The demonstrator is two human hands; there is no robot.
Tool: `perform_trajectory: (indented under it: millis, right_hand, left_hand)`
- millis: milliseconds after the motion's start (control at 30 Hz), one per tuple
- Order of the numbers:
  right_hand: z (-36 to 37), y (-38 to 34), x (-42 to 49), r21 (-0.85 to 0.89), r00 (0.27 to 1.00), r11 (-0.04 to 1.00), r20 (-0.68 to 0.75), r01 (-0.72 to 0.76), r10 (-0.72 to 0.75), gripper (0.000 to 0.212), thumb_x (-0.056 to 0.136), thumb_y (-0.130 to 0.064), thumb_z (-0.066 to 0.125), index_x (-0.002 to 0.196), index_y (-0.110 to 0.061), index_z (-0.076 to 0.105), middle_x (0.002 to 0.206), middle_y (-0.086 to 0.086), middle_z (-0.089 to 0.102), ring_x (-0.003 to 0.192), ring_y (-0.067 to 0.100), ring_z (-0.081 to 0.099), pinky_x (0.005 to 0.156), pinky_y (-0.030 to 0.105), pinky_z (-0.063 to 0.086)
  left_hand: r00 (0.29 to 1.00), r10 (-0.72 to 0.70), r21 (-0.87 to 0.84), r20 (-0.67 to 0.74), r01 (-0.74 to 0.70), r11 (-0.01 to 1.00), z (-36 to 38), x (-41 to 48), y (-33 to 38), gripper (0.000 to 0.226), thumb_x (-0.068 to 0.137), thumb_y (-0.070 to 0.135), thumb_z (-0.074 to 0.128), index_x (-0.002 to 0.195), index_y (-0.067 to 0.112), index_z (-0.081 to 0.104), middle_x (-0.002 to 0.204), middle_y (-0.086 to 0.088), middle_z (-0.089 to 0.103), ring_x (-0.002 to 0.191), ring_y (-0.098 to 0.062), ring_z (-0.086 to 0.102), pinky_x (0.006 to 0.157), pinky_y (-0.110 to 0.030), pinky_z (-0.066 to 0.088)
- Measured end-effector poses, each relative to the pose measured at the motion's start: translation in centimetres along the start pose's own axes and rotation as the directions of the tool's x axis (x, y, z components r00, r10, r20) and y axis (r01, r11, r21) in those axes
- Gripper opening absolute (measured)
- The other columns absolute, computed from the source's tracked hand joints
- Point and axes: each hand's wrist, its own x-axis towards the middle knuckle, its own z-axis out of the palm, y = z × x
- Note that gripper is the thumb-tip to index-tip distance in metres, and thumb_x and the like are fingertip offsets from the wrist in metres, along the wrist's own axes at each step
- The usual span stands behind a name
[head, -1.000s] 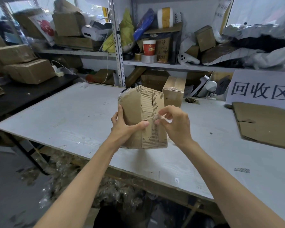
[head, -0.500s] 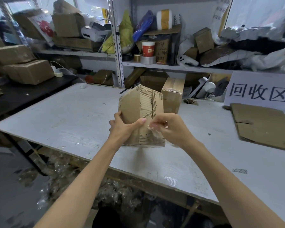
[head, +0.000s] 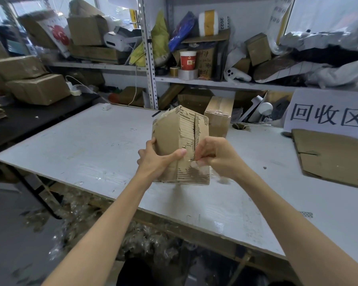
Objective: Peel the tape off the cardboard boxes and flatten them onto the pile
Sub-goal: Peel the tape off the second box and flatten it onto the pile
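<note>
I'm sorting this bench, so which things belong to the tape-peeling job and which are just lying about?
Job: held box, clear tape, left hand, right hand, taped box behind, flattened pile.
Lying about: red cup, tape roll, white sign.

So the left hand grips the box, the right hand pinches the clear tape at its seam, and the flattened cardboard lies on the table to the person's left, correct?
Wrong side. In the head view the flattened cardboard lies on the table to the person's right. The rest holds: the left hand grips the box, and the right hand pinches the clear tape at its seam.
</note>
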Motion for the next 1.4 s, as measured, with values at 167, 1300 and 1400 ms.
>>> perform_trajectory:
  millis: [167, 1300, 1400]
  right_hand:
    - [1.9, 1.3, -0.7, -0.481, 0.899, 0.868, -0.317, 0.121, -0.301, 0.014, 0.071, -0.011, 0.080, 0.071, -0.011, 0.067, 0.082, -0.002, 0.067, 0.064, 0.014, 0.056, 0.056, 0.016, 0.041]
    - [3.7, 1.4, -2.6, -0.593, 0.883, 0.767, -0.191, 0.245, -0.429, 0.008, 0.074, -0.001, 0.073, 0.076, -0.007, 0.069, 0.082, 0.003, 0.069, 0.078, 0.026, 0.061, 0.057, 0.030, 0.049]
    - [3.6, 1.6, -2.9, -0.565, 0.889, 0.779, -0.162, 0.272, -0.429, 0.013, 0.078, 0.007, 0.066, 0.073, -0.005, 0.065, 0.083, 0.004, 0.068, 0.081, 0.027, 0.060, 0.058, 0.035, 0.050]
  left_hand:
    - [0.999, -0.019, -0.023, 0.030, 0.020, 1.000, -0.4, 0.1, 0.1, 0.139, 0.032, 0.084, 0.072, 0.151, 0.032, 0.024, 0.145, -0.004, 0.035, 0.132, -0.030, 0.043, 0.102, -0.053, 0.048]
    - [0.995, -0.088, 0.075, 0.051, 0.084, 0.994, -0.4, 0.0, 0.6, 0.141, 0.040, 0.074, 0.078, 0.155, 0.030, 0.010, 0.149, -0.008, 0.029, 0.138, -0.029, 0.032, 0.110, -0.052, 0.041]
    - [0.996, -0.091, 0.046, -0.007, 0.091, 0.995, 0.0, 0.0, 0.6, 0.140, 0.038, 0.075, 0.078, 0.153, 0.028, 0.014, 0.147, -0.008, 0.030, 0.136, -0.030, 0.033, 0.109, -0.050, 0.041]
